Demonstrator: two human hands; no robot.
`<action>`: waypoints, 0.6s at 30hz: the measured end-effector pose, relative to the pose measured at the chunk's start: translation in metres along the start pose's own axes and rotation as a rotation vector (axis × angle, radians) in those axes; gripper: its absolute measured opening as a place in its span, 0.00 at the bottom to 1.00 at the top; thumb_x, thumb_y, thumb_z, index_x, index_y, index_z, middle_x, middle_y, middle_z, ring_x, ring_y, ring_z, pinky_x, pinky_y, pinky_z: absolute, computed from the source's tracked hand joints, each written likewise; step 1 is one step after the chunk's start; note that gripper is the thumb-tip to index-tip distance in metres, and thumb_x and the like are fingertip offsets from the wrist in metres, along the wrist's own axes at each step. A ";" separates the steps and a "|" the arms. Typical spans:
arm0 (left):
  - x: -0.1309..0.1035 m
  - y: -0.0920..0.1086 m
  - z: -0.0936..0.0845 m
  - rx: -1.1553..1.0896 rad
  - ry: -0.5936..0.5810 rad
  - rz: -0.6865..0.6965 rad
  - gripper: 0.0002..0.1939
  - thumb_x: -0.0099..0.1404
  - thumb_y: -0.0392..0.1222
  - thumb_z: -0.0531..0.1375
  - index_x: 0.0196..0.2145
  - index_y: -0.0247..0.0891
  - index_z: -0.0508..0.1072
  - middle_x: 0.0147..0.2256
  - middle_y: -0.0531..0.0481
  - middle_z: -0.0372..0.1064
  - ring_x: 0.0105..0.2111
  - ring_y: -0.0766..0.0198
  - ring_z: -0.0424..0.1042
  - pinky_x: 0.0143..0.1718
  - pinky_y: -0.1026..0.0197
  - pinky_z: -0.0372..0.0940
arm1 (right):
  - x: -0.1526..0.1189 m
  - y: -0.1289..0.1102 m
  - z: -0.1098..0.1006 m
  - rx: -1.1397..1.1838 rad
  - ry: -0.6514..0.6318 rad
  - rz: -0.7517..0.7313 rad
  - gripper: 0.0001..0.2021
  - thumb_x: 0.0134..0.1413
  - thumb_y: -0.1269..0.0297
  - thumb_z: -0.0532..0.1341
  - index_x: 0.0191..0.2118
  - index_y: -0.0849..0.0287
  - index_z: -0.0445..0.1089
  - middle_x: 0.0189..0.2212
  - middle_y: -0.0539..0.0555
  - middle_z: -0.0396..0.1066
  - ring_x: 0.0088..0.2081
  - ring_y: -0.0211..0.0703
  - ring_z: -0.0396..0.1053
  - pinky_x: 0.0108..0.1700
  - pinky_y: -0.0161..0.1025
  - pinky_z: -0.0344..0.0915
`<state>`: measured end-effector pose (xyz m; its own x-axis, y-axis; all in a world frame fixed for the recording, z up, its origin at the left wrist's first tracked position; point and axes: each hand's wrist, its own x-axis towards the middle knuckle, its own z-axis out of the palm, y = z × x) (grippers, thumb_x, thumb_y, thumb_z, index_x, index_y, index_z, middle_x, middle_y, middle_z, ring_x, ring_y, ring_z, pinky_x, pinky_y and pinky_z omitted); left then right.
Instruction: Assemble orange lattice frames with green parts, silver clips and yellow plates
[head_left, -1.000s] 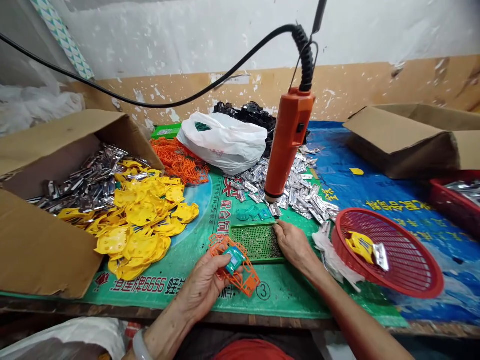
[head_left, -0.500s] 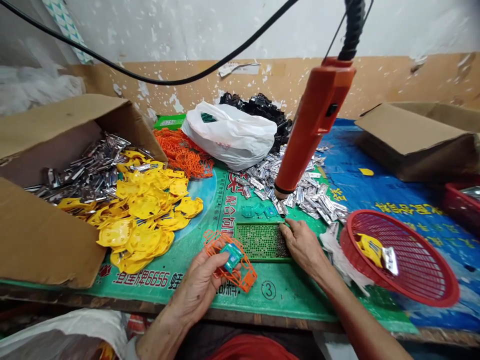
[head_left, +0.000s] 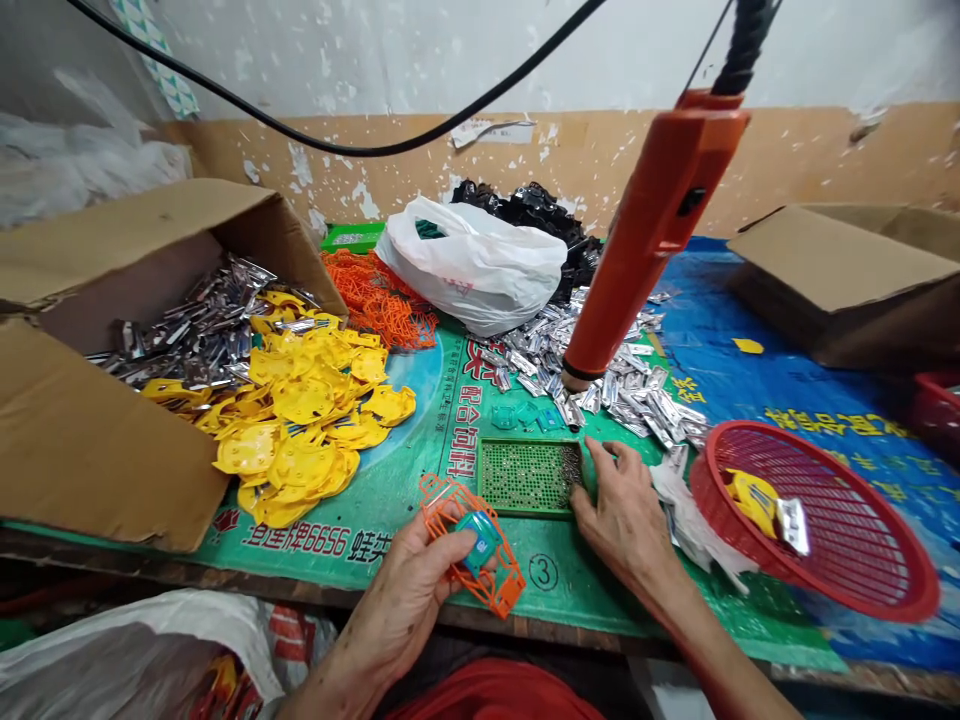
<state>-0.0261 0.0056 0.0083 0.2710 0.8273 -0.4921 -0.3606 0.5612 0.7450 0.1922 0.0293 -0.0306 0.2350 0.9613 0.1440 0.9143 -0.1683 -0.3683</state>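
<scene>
My left hand [head_left: 409, 575] grips an orange plastic frame [head_left: 501, 590] with a teal plastic piece [head_left: 484, 538] lying on it, the thumb pressed on the teal piece. Just right of them lies a green perforated tray [head_left: 517, 512], with small dark screws [head_left: 570, 468] crowded at its right end. My right hand [head_left: 622, 510] is at that end, thumb by the tray's edge and fingers spread apart; I see nothing held in it. Above the tray hangs an orange electric screwdriver [head_left: 649, 230], tip down. Several teal pieces [head_left: 525, 415] lie behind the tray.
At left, a cardboard box [head_left: 135, 440] spills metal clips and yellow plastic parts [head_left: 300, 400]. Orange frames [head_left: 382, 300], a white plastic bag [head_left: 480, 270] and loose metal clips [head_left: 645, 405] lie behind. A red basket [head_left: 847, 510] and another box [head_left: 840, 260] stand at right.
The view has shifted slightly, moving most things right in the picture. My right hand's fingers have spread and drawn back from the tray's screws. My left hand still holds the orange frame.
</scene>
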 end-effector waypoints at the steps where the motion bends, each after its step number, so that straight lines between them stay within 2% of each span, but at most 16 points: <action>1: 0.001 0.000 0.001 -0.002 -0.022 0.001 0.11 0.56 0.39 0.66 0.38 0.37 0.75 0.33 0.50 0.71 0.32 0.65 0.70 0.37 0.60 0.69 | 0.000 0.003 0.000 0.090 0.025 -0.004 0.25 0.52 0.62 0.54 0.56 0.66 0.63 0.52 0.68 0.60 0.53 0.62 0.60 0.51 0.57 0.62; 4: 0.003 -0.002 0.002 -0.013 -0.080 -0.008 0.10 0.57 0.38 0.64 0.38 0.36 0.75 0.33 0.50 0.71 0.31 0.66 0.69 0.35 0.61 0.69 | -0.001 0.007 -0.006 0.355 0.078 -0.011 0.26 0.51 0.53 0.56 0.53 0.63 0.65 0.50 0.65 0.62 0.52 0.58 0.62 0.50 0.55 0.65; 7: 0.004 -0.004 0.004 -0.022 -0.104 -0.012 0.08 0.57 0.37 0.64 0.37 0.35 0.75 0.32 0.50 0.71 0.30 0.67 0.69 0.34 0.62 0.68 | 0.005 0.006 -0.028 0.531 0.218 0.049 0.25 0.52 0.49 0.57 0.51 0.58 0.67 0.47 0.61 0.66 0.47 0.54 0.67 0.44 0.52 0.69; 10: 0.003 -0.004 0.007 -0.013 -0.116 -0.010 0.10 0.56 0.37 0.64 0.38 0.34 0.75 0.32 0.49 0.71 0.30 0.66 0.69 0.34 0.63 0.68 | 0.029 0.002 -0.059 0.607 0.471 0.069 0.26 0.49 0.49 0.62 0.53 0.55 0.67 0.46 0.60 0.68 0.46 0.51 0.70 0.44 0.51 0.70; 11: 0.002 -0.004 0.007 -0.006 -0.113 -0.013 0.10 0.55 0.37 0.65 0.38 0.34 0.75 0.32 0.48 0.72 0.30 0.66 0.69 0.33 0.63 0.68 | 0.042 0.000 -0.068 0.623 0.537 0.028 0.28 0.47 0.50 0.64 0.54 0.53 0.66 0.48 0.60 0.67 0.48 0.51 0.69 0.44 0.50 0.69; 12: 0.002 -0.004 0.008 0.001 -0.109 -0.017 0.11 0.55 0.37 0.65 0.37 0.34 0.75 0.32 0.48 0.72 0.29 0.66 0.69 0.33 0.63 0.68 | 0.056 -0.004 -0.077 0.655 0.545 -0.027 0.31 0.46 0.51 0.65 0.57 0.51 0.63 0.52 0.60 0.65 0.52 0.52 0.67 0.45 0.48 0.68; 13: 0.002 -0.005 0.009 0.007 -0.107 -0.023 0.11 0.54 0.37 0.65 0.36 0.34 0.75 0.32 0.48 0.72 0.29 0.66 0.69 0.33 0.63 0.68 | 0.071 -0.008 -0.084 0.680 0.510 -0.080 0.33 0.45 0.52 0.66 0.59 0.49 0.60 0.56 0.59 0.63 0.55 0.52 0.64 0.46 0.47 0.67; 15: 0.000 -0.006 0.010 0.028 -0.110 -0.027 0.09 0.54 0.38 0.64 0.35 0.35 0.76 0.31 0.50 0.73 0.29 0.66 0.70 0.33 0.63 0.67 | 0.099 -0.020 -0.095 0.826 0.377 -0.235 0.38 0.42 0.56 0.67 0.61 0.53 0.56 0.59 0.58 0.60 0.58 0.51 0.61 0.47 0.44 0.65; 16: 0.000 -0.007 0.011 0.043 -0.112 -0.022 0.08 0.55 0.38 0.63 0.34 0.36 0.76 0.31 0.51 0.73 0.28 0.67 0.69 0.33 0.64 0.67 | 0.110 -0.027 -0.099 0.947 0.255 -0.333 0.38 0.43 0.58 0.67 0.61 0.57 0.56 0.58 0.59 0.62 0.56 0.49 0.62 0.48 0.42 0.64; 18: -0.002 -0.010 0.011 0.069 -0.123 -0.008 0.07 0.57 0.38 0.61 0.34 0.37 0.76 0.30 0.54 0.73 0.28 0.67 0.69 0.32 0.65 0.66 | 0.125 -0.044 -0.103 0.980 0.139 -0.388 0.30 0.47 0.59 0.63 0.55 0.66 0.62 0.51 0.61 0.69 0.47 0.44 0.69 0.45 0.40 0.65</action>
<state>-0.0131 -0.0017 0.0067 0.3826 0.8110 -0.4425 -0.2972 0.5615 0.7722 0.2159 0.1343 0.0983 0.0765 0.8677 0.4912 0.2845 0.4532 -0.8448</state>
